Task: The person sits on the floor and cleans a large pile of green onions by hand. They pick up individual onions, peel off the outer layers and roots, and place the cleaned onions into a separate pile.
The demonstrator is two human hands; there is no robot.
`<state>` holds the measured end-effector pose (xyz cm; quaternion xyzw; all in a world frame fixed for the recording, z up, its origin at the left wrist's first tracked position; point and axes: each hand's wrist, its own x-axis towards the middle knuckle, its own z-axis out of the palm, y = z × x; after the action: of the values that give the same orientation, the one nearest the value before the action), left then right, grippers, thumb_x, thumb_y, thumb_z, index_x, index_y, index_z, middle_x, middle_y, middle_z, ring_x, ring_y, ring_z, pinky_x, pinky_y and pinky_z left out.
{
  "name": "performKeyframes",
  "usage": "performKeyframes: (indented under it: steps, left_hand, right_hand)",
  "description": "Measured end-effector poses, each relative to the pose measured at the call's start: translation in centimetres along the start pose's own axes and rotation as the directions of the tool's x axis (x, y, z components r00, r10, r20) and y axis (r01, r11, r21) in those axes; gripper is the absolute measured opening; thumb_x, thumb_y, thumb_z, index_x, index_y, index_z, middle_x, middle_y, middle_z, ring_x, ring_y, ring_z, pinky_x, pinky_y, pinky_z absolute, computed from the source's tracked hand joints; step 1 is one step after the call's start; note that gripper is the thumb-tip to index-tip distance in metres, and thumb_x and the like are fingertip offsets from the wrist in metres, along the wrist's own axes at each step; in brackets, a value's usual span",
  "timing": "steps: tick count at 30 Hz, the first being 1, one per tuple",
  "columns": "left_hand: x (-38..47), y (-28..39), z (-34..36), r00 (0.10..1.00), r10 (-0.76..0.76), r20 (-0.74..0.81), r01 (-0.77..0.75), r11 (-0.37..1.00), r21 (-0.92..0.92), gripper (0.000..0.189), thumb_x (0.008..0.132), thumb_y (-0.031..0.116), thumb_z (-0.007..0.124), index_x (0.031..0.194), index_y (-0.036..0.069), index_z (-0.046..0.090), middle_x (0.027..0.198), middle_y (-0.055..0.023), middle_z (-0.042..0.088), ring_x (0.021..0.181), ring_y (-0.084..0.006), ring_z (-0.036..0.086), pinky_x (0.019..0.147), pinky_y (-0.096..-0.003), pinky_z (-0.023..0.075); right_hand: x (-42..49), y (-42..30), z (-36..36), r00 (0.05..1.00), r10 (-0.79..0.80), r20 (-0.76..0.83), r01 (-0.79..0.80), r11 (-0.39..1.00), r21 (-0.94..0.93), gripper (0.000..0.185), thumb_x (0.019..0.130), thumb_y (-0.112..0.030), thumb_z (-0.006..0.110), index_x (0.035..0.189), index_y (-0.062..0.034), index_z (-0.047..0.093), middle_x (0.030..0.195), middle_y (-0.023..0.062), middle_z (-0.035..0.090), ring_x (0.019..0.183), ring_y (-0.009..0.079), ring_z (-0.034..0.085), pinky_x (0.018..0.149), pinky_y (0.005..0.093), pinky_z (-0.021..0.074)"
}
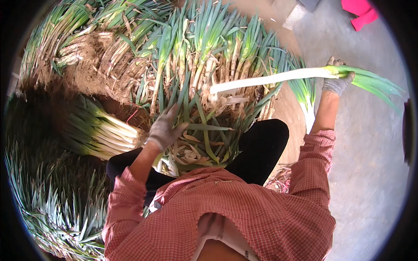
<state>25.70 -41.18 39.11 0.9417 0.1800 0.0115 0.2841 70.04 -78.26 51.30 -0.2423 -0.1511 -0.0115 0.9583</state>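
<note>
My gloved right hand [338,76] is closed around a long green onion [277,77] where its white shaft meets the green leaves. The shaft reaches left over a row of unpeeled green onions [235,62] with brown, dirty outer layers. Beneath that hand, a few clean green onions [303,98] lie with white shafts towards me. My gloved left hand [166,127] has its fingers spread and is over loose leaves, holding nothing that I can see. Left of it rests a bundle of clean green onions [114,133], roots towards the hand. Stripped leaves and husks [196,150] are heaped between my knees.
More unpeeled green onions [81,49] with matted roots are piled at the upper left. A large mass of green leaves [62,208] fills the lower left. Reddish ties [282,177] lie beside my right knee. A bright pink item [361,14] is on the concrete floor [365,156].
</note>
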Motion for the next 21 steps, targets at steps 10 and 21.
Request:
performKeyframes:
  steps: [10,21]
  left_hand:
    - [6.0,9.3,-0.2,0.938,0.253,-0.238,-0.278,0.958,-0.074,0.041,0.083,0.028,0.059,0.122,0.014,0.053,0.094,-0.0163,0.062,0.082,-0.0333,0.061,0.073,-0.0391,0.048]
    - [0.7,9.3,-0.8,0.92,0.293,-0.258,-0.374,0.855,-0.361,0.028,0.088,0.016,0.056,0.114,0.007,0.059,0.088,-0.0144,0.064,0.072,-0.0219,0.063,0.066,-0.0319,0.049]
  right_hand:
    - [-10.4,7.0,10.5,0.999,0.008,-0.045,-0.014,0.991,-0.136,0.083,0.071,-0.075,0.045,0.098,0.0031,0.049,0.084,0.0119,0.051,0.074,0.0279,0.049,0.096,0.0542,0.0385]
    - [-17.3,5.6,10.0,0.872,0.244,0.425,-0.381,0.882,0.275,0.046,0.074,-0.036,0.066,0.095,0.0046,0.062,0.071,0.0098,0.058,0.058,0.0198,0.054,0.07,0.0365,0.0467]
